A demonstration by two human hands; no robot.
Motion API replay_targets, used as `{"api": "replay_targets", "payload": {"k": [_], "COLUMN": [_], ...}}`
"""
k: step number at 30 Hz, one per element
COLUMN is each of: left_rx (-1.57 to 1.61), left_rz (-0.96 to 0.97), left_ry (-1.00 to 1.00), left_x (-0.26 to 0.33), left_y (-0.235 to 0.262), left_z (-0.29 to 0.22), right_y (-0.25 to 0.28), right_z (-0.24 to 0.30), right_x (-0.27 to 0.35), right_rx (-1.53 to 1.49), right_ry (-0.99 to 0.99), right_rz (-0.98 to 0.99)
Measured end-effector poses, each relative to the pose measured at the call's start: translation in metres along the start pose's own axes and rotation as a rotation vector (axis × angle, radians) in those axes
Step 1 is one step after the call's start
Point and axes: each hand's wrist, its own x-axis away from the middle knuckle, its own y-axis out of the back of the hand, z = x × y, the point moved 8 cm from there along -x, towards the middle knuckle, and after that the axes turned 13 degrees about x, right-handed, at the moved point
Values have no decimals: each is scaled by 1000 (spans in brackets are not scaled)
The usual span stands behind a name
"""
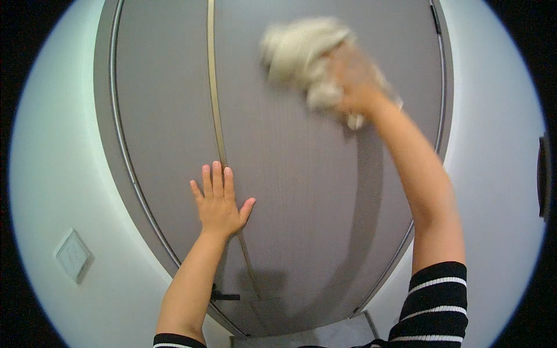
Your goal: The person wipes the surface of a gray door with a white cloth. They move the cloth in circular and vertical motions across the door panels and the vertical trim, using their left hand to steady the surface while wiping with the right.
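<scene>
A pale square plate (pixel 74 256) sits on the left wall. Next comes a grey door (pixel 290 174) with a black handle (pixel 226 297) low down and a gold vertical strip (pixel 212 75). The left hand (pixel 219 209) lies flat across the strip, fingers spread, thumb out. Further right, high on the door, is a bunched cream cloth (pixel 299 52), gripped by the motion-blurred right hand (pixel 355 78).
</scene>
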Motion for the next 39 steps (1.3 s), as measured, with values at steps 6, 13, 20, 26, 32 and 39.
{"api": "replay_targets", "payload": {"k": [6,13,20,26,32,39], "left_rx": [31,-7,-163,56,41,48], "left_rz": [-43,-6,-80,4,12,77], "left_ry": [-32,-36,-174,-103,-177,-360], "left_x": [-8,0,-1,-4,-2,32], "left_y": [-6,-1,-17,-6,-4,-20], "left_z": [-15,-5,-23,-30,-31,-33], "right_y": [14,-22,-68,1,23,-22], "right_z": [-108,148,189,55,80,239], "right_x": [-47,52,162,-35,-87,17], "right_rx": [77,-214,-334,111,131,-257], "right_ry": [-774,259,864,69,-248,503], "right_rz": [75,154,139,-192,-367,-117]}}
